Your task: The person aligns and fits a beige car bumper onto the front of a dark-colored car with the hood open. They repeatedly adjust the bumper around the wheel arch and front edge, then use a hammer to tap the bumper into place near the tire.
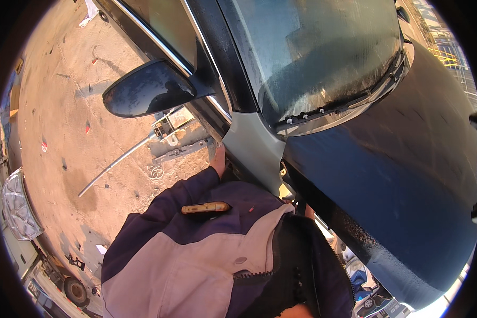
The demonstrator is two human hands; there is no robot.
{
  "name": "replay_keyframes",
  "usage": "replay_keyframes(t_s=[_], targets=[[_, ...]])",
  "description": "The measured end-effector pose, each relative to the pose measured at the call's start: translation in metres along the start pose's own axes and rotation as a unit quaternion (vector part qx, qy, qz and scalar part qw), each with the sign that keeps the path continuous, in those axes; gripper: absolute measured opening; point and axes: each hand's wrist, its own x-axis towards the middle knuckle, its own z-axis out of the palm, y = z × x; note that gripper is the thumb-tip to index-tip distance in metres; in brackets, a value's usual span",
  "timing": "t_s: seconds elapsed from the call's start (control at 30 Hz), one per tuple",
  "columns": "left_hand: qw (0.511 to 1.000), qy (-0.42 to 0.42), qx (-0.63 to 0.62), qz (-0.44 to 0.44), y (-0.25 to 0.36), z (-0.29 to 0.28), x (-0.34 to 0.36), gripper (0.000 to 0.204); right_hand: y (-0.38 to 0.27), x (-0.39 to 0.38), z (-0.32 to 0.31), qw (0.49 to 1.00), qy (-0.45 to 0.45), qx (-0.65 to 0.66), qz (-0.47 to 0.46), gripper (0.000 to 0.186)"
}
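Note:
My left hand [218,157] reaches to the car's side below the door [209,122], at the left edge of a grey, unpainted fender [249,148]; its fingertips are hard to make out. A sliver of my right hand [308,211] shows beside the fender's lower end, under the dark hood [387,180], its fingers hidden. My jacket [180,254] covers much of the lower view, with a phone-like tan object [205,208] on it. The black side mirror [146,87] juts out above my left hand.
A floor jack [167,126] with a long metal handle [114,161] stands on dirt ground at the left, near a white coiled cord [155,172]. The misted windshield [323,58] is above. A light truck [26,244] and scattered debris are at the far left.

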Motion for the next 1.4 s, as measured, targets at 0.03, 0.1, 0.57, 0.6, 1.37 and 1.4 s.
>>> replay_keyframes(t_s=[0.03, 0.1, 0.57, 0.6, 1.37, 1.4], targets=[[0.994, -0.007, 0.095, 0.048, -0.003, -0.007, 0.002, 0.093, -0.002, 0.0, -0.001, 0.998, 0.005, 0.06, 0.015, 0.022], [0.955, 0.01, 0.28, 0.102, -0.003, -0.018, 0.006, 0.099, -0.005, -0.001, -0.004, 0.99, 0.029, 0.137, 0.031, 0.024], [0.831, -0.033, 0.532, 0.161, 0.094, -0.006, -0.038, 0.085, 0.021, -0.012, 0.015, 0.96, 0.225, -0.165, -0.009, 0.065], [0.823, -0.016, 0.552, 0.133, 0.104, -0.005, -0.043, 0.08, 0.018, -0.014, 0.017, 0.958, 0.233, -0.163, -0.049, 0.064], [0.113, -0.28, 0.738, 0.603, 0.13, 0.131, -0.088, 0.112, 0.05, -0.039, 0.085, 0.796, 0.555, -0.21, -0.121, 0.047], [0.115, -0.268, 0.751, 0.592, 0.128, 0.13, -0.089, 0.112, 0.057, -0.045, 0.098, 0.786, 0.572, -0.192, -0.132, 0.045]])
